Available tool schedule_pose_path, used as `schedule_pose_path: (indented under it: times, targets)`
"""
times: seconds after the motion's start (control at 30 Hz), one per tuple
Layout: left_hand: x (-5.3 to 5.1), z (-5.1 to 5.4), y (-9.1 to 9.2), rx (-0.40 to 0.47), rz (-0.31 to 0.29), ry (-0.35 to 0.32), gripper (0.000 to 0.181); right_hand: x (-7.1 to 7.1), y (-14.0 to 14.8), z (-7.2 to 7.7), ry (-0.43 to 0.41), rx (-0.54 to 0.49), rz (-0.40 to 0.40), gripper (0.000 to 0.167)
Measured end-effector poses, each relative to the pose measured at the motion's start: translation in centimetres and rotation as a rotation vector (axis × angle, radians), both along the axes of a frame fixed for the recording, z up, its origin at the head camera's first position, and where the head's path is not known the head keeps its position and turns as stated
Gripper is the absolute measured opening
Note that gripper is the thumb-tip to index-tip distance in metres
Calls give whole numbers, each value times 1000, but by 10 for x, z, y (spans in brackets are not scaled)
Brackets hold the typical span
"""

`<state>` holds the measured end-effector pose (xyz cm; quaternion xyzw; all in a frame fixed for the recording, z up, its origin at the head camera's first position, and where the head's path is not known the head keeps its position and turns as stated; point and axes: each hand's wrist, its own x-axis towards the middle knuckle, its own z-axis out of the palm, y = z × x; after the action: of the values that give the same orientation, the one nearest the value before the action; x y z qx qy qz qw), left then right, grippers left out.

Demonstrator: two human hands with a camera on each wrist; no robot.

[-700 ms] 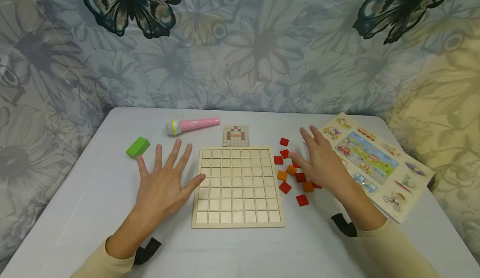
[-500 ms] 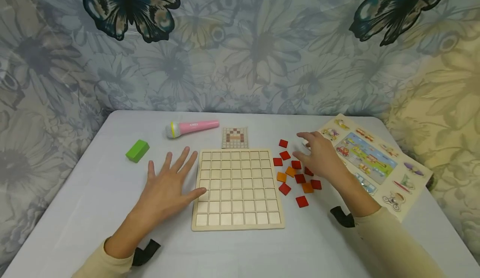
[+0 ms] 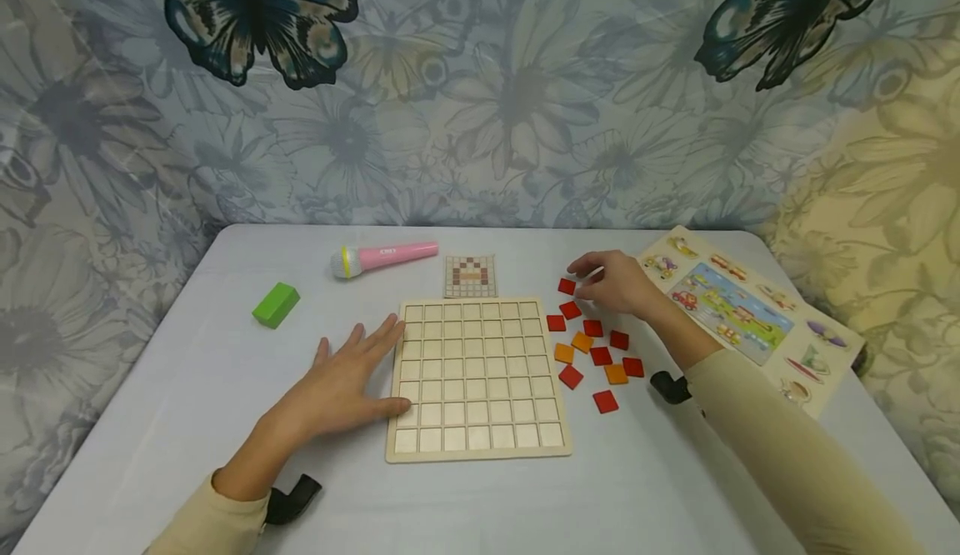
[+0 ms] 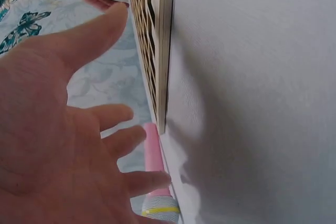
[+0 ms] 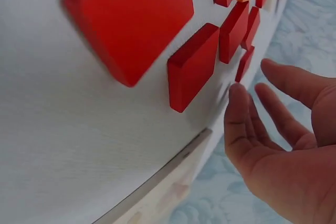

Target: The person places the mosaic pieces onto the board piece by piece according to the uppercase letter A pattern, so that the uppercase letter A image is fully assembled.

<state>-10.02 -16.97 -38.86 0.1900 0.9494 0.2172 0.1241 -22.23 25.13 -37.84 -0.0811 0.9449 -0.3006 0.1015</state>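
Note:
A wooden grid board [image 3: 477,388] lies on the white table, and a small pattern card [image 3: 470,276] is just behind it. My left hand [image 3: 333,392] is spread at the board's left edge, thumb over that edge; in the left wrist view the left hand [image 4: 63,129] holds nothing. Red and orange square tiles [image 3: 601,356] lie loose right of the board. Beside the rearmost red tile [image 3: 567,287] is my right hand [image 3: 618,282], fingers bent and thumb apart. In the right wrist view nothing shows between thumb and fingers of the right hand [image 5: 289,135], near a red tile [image 5: 245,64].
A pink toy microphone [image 3: 397,253] lies at the back left, with a green block [image 3: 276,305] nearer the left side. At the right, a picture puzzle board [image 3: 750,305] lies partly under my right forearm. A patterned cloth hangs behind the table.
My right hand has moved left and back to the rearmost red tile, uncovering tiles on the right. My left hand has lowered toward the board's left edge.

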Motion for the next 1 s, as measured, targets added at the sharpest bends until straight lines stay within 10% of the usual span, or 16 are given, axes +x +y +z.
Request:
schedule_pose_path:
  times: [1.0]
  targets:
    - [-2, -4, -8, -27, -142, -112, 135, -15, -13, -6, -9, 38, -36, 30]
